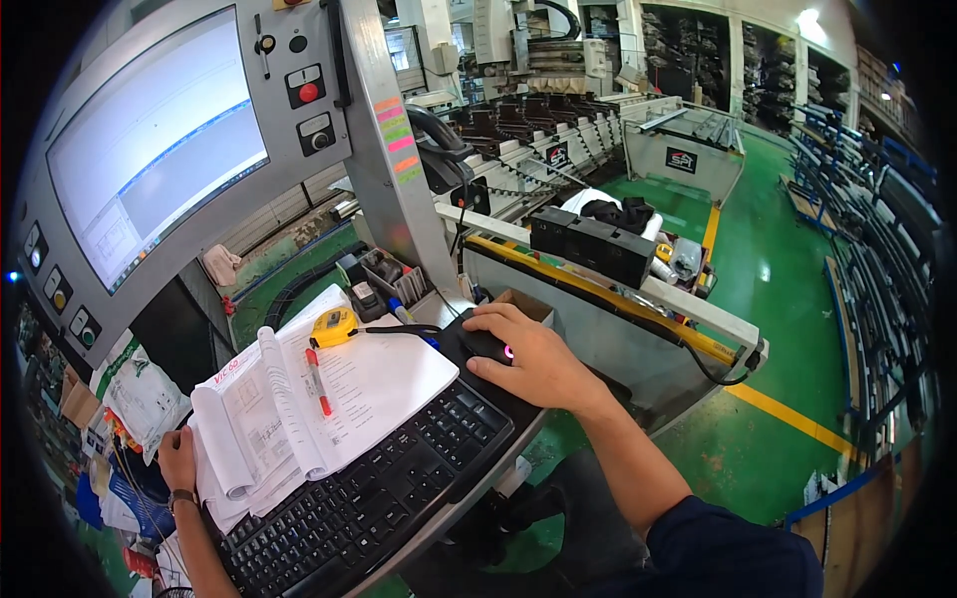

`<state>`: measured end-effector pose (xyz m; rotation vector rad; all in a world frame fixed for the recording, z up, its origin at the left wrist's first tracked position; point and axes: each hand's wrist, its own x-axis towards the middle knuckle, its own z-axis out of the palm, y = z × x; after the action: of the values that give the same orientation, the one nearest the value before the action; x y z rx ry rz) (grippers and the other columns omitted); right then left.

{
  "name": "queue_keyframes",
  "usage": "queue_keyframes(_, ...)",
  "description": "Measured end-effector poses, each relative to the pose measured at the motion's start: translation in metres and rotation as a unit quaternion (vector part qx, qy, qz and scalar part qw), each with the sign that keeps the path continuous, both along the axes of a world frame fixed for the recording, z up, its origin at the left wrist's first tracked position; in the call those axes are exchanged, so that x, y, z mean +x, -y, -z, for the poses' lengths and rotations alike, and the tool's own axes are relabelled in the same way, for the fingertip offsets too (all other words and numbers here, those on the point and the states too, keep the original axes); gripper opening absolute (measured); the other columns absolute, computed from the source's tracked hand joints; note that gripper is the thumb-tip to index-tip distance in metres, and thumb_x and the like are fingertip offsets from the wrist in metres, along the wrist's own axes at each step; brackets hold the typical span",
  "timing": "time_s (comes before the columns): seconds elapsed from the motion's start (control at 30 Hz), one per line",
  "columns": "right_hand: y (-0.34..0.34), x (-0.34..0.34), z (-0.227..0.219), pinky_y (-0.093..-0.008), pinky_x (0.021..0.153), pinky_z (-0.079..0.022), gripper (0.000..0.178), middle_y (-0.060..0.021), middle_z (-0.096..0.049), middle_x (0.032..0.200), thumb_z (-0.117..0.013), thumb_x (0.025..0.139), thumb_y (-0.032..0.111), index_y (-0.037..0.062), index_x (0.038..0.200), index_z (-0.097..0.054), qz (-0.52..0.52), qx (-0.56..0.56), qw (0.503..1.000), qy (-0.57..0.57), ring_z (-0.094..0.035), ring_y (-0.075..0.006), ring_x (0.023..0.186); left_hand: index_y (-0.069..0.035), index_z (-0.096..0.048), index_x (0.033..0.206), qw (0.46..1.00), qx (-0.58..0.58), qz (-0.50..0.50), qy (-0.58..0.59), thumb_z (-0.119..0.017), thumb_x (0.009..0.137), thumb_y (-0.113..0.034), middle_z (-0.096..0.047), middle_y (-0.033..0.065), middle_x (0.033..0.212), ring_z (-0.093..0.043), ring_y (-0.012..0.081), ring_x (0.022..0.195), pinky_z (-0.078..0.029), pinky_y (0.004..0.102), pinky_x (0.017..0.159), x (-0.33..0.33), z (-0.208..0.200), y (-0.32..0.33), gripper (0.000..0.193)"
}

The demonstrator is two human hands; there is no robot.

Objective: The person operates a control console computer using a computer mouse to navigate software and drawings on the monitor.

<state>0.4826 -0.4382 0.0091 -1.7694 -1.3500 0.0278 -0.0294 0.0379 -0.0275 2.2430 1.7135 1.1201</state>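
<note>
My right hand rests over a black computer mouse with a small pink light, its fingers curved round it. My left hand, with a band on the wrist, is curled at the left edge of the papers; what its fingers hold, if anything, is hidden. Between the hands lie printed sheets, the top ones rolled back. A red marker pen and a yellow tape measure with a black strap sit on them. A black keyboard runs along the near side, partly under the sheets.
A grey control panel with a lit screen, switches and a red button stands at the left. Behind the desk is a long machine with a yellow rail and a black box. Metal profiles on racks line the right.
</note>
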Motion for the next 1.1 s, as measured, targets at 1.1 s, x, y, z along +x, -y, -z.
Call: queue_keyframes(1.1, -0.0019, 0.0020, 0.0048, -0.0441, 0.109, -0.053, 0.052, -0.0148, -0.057, 0.153, -0.075, 0.098, 0.032, 0.0084, 0.143, -0.063, 0.004, 0.016, 0.999, 0.029, -0.062, -0.0371, 0.134, -0.001, -0.079, 0.114, 1.000, 0.004, 0.013, 0.018, -0.073, 0.101, -0.045, -0.080, 0.0179, 0.107, -0.076, 0.0312, 0.099, -0.056, 0.0414, 0.093, -0.0012, 0.0018, -0.0012, 0.047)
